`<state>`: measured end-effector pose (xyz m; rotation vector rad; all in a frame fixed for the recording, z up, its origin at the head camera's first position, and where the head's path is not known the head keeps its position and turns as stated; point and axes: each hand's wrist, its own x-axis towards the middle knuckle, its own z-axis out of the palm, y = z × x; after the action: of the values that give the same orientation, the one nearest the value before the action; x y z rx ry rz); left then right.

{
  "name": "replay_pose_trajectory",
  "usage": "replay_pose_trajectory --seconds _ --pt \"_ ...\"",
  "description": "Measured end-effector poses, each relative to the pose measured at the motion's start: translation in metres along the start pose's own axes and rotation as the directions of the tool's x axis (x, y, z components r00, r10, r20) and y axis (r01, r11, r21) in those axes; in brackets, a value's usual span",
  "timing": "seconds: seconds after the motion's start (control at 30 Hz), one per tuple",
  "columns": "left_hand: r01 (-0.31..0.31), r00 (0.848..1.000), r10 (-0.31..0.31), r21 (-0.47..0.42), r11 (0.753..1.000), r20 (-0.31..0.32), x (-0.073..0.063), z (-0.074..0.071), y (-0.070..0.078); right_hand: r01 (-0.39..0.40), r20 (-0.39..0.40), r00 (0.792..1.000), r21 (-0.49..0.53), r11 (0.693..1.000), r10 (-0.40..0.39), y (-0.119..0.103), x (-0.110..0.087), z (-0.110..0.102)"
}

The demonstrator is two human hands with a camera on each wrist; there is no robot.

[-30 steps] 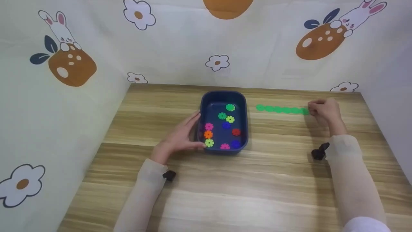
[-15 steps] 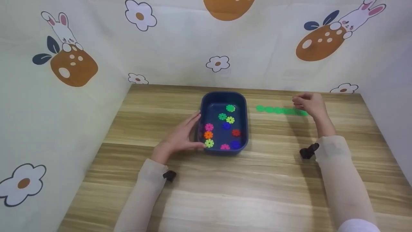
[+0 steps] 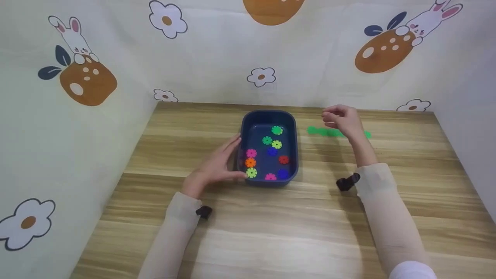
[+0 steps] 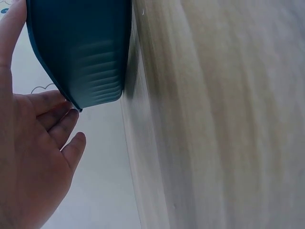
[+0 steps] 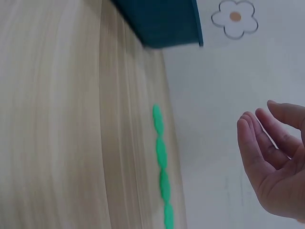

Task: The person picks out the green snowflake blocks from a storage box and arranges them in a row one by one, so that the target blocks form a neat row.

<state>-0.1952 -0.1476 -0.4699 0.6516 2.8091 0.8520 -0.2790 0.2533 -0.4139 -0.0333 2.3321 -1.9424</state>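
Note:
In the head view, a dark blue plastic box (image 3: 259,133) on the table holds several notched snowflake discs. My left hand (image 3: 213,167) rests along its left side, thumb at the near corner. In the left wrist view, the fingers (image 4: 62,126) touch the box rim loosely. To the box's right lies a straight chain of green snowflake discs (image 3: 327,132). My right hand (image 3: 346,121) hovers over this chain and hides part of it. Its loosely curved fingers (image 5: 252,152) hold nothing in the right wrist view, apart from the green chain (image 5: 162,152) on the table.
Inside the box lie a red disc (image 3: 284,159), an orange disc (image 3: 250,162), a pink disc (image 3: 251,153) and a green disc (image 3: 267,140), among others. A printed cloth wall (image 3: 209,58) rises behind the wooden table (image 3: 248,228).
My right hand has come away from the right end of the green chain and moved left above it, towards the box. The left hand and the box keep their places.

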Motion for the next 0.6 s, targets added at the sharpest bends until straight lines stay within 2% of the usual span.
replay_pose_trajectory --seconds 0.23,0.47,0.6 --pt "0.012 1.0 -0.012 0.002 1.0 0.006 -0.001 0.0 0.0 0.06 0.026 0.998 0.057 0.997 -0.062 0.0 0.004 0.038" --pt "0.021 1.0 -0.021 -0.001 1.0 0.015 -0.001 0.0 0.001 0.096 0.038 0.995 -0.004 0.995 -0.096 -0.004 0.002 0.075" --pt "0.029 0.999 -0.028 -0.017 0.999 0.015 -0.001 0.0 0.001 0.1 0.062 0.993 0.004 0.995 -0.1 -0.005 0.001 0.092"
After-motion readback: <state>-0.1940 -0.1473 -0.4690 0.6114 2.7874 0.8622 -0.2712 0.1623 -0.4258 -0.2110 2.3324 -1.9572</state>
